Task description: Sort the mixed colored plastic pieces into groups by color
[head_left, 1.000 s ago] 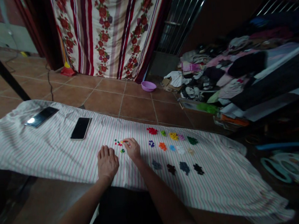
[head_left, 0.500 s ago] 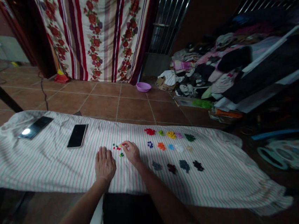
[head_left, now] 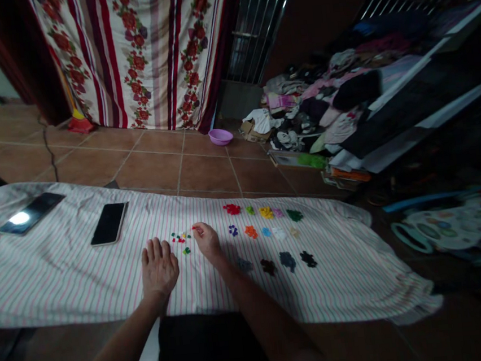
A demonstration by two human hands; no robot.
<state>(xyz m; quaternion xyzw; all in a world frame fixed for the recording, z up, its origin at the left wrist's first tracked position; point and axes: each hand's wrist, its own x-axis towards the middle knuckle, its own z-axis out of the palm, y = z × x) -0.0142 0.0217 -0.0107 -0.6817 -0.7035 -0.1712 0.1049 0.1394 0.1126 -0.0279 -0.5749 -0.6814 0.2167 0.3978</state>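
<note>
My left hand lies flat on the striped cloth, fingers stretched out, beside a small group of mixed-colour pieces. On the other side of that group, my right hand pinches a tiny red piece between thumb and fingertip. Its exact kind is too small to make out. Sorted heaps lie to the right: red pieces, yellow pieces, dark green pieces, orange pieces, purple pieces, and black pieces among several others.
Left of my hands rest a black-screened phone and a second dark device reflecting a light. Past the cloth's far edge, a purple basin stands on the tiled floor. A pile of clothes fills the back right.
The whole view has shifted, so the cloth and everything on it appear further left. My right hand has drawn slightly away from the mixed pieces, still pinching the red piece. My left hand stays flat.
</note>
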